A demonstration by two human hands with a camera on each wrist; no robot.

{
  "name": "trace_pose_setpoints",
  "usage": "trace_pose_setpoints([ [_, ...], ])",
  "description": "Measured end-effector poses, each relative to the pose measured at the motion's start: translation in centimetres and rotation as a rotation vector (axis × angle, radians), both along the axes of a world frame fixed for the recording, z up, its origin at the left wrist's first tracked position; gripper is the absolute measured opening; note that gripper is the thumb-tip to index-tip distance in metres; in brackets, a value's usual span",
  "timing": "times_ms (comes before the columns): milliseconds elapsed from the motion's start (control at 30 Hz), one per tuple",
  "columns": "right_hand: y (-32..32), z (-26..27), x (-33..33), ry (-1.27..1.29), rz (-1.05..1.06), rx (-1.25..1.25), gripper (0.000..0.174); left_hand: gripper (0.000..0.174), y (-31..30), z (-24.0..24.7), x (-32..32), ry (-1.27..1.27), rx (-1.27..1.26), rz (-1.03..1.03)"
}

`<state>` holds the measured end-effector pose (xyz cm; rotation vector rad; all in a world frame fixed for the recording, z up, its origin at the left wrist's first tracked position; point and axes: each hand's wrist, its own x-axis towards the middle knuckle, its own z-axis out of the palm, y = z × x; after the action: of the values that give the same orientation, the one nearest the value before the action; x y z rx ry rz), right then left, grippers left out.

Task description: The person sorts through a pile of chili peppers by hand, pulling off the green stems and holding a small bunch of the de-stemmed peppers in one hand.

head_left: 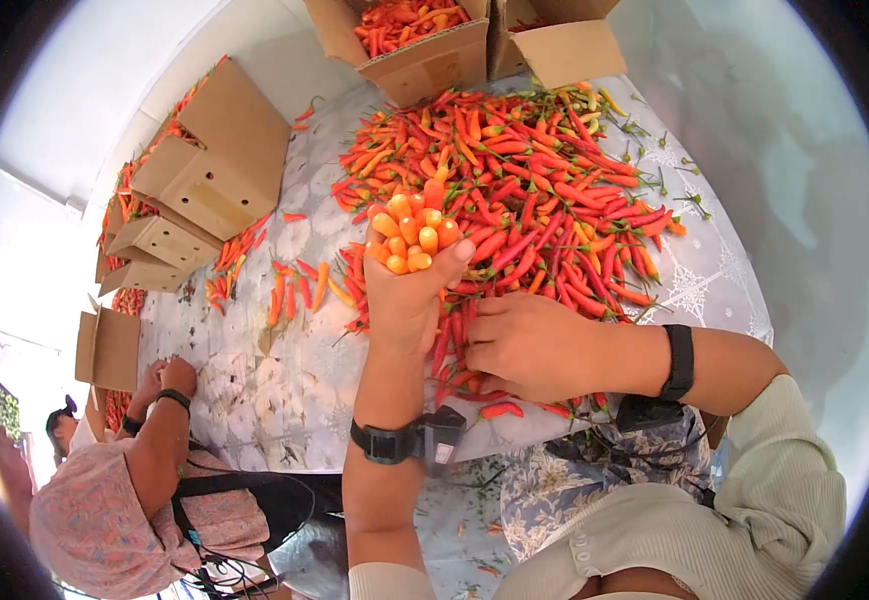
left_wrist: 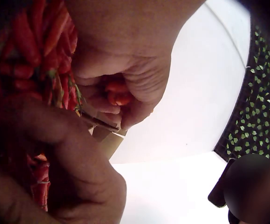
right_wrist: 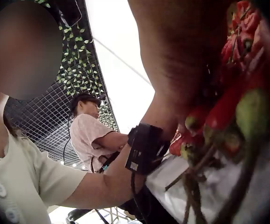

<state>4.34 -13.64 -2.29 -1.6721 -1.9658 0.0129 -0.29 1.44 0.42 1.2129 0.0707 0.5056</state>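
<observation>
A bunch of orange and red chili peppers (head_left: 416, 235) stands tips up in my left hand (head_left: 399, 300), which grips it above the pile's near left side. In the left wrist view, the left hand (left_wrist: 125, 65) curls round the bunch, of which a few red ends (left_wrist: 117, 92) show. My right hand (head_left: 534, 345) rests low in the red pile (head_left: 544, 200), its fingers bent among the peppers and their tips hidden. The right hand (left_wrist: 79, 158) also appears in the left wrist view, beside red peppers (left_wrist: 41, 182). Green-stemmed peppers (right_wrist: 223, 109) lie near it in the right wrist view.
Cardboard boxes of peppers stand at the back (head_left: 429, 65) and left (head_left: 219, 150). Loose peppers (head_left: 294, 290) and stems (head_left: 694, 203) lie on the patterned table cover (head_left: 254, 390). Another person (head_left: 114, 510) works at the left edge.
</observation>
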Motion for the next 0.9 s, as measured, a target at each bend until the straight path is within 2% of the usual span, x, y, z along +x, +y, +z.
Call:
trace_pose_setpoints([
  [433,-0.64,0.40,-0.20,-0.069,0.027,0.017,0.023,0.049,0.35,-0.18,0.22,0.031,-0.011,-0.001],
  [633,-0.57,0.86,-0.40,-0.086,-0.047,-0.052,0.020,0.052,0.16,-0.02,0.10,0.019,0.004,0.015],
  [833,-0.39,0.25,-0.09,-0.110,-0.023,0.019,0.019,0.051,0.25,-0.19,0.12,0.026,0.014,0.030],
  [900,-0.22,0.32,0.02,-0.047,-0.038,0.046,0.018,0.051,0.27,-0.19,0.16,0.029,0.012,0.044],
])
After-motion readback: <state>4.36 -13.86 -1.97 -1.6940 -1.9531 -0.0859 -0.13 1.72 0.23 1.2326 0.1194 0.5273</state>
